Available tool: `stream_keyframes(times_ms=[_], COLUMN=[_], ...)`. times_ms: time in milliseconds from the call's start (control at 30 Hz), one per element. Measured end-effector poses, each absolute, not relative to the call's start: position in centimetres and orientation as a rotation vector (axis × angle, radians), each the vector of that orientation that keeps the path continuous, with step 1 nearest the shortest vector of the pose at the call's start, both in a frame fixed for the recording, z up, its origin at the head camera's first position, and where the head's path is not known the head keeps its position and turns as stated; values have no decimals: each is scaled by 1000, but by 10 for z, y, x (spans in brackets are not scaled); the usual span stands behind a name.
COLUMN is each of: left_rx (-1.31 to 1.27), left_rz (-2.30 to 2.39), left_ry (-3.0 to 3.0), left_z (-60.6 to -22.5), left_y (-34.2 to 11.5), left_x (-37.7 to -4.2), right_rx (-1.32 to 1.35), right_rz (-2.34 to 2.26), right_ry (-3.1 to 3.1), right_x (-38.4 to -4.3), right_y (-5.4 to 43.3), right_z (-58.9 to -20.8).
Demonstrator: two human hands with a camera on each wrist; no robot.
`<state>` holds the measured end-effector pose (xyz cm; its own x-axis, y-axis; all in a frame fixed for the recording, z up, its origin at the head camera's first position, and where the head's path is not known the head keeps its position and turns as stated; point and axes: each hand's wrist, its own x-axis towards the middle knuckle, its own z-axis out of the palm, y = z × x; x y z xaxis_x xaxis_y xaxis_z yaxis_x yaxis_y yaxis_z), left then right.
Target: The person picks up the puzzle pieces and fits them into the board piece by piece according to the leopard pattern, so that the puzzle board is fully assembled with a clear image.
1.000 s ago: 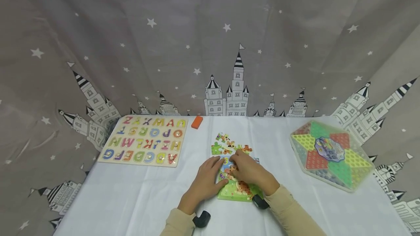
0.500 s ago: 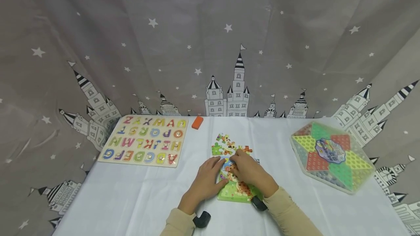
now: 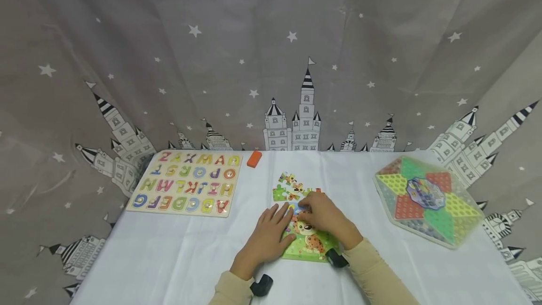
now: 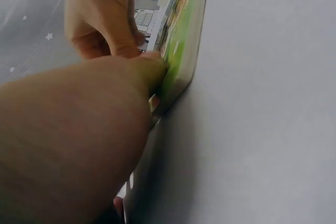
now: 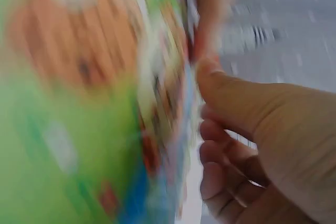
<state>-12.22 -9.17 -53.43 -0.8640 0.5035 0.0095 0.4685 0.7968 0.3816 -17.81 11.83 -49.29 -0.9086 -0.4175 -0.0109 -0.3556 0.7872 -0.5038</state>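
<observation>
A puzzle board (image 3: pixel 302 252) with a spotted animal on a green ground lay on the white-clothed table (image 3: pixel 169 262), in front of the person and between the two hands; the left hand (image 3: pixel 267 236) rested along its left side, fingers extended and spread, the thumb reaching onto the picture; the right hand (image 3: pixel 328 216) was over the upper right part of the board, its fingers curled and their tips down near the picture; whether they pinched a piece could not be told, since the hand covered that spot in the head view and the right wrist view was blurred; just beyond the board lay loose puzzle pieces (image 3: pixel 280 193), some of them near the right hand's knuckles; well apart to the left was an alphabet board (image 3: pixel 232 187) with coloured letters, and near its far right corner an orange block (image 3: pixel 254 158); to the right lay a hexagonal game box (image 3: pixel 440 181) patterned with a coloured star; behind everything hung a grey curtain (image 3: pixel 271 22) printed with stars and castles.
</observation>
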Motion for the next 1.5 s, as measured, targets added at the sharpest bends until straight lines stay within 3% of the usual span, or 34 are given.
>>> stream_keyframes(times_ms=[200, 567, 867, 1167, 1500], left_rx=[753, 762, 760, 766, 733], left_rz=[546, 510, 479, 505, 529], left_ry=[2860, 2817, 2816, 2832, 2867], left_z=[-533, -530, -527, -525, -532], left_y=[-89, -84, -85, -87, -84], left_x=[-121, -119, -122, -121, -119], right_rx=[-344, -333, -301, -612, -637], right_rz=[-826, -895, -1269, -1102, -1014], right_ry=[2880, 2788, 2625, 2504, 2567], right_x=[-215, -226, -189, -135, -119], right_y=[156, 170, 169, 156, 148], right_z=[-489, -499, -493, -496, -500])
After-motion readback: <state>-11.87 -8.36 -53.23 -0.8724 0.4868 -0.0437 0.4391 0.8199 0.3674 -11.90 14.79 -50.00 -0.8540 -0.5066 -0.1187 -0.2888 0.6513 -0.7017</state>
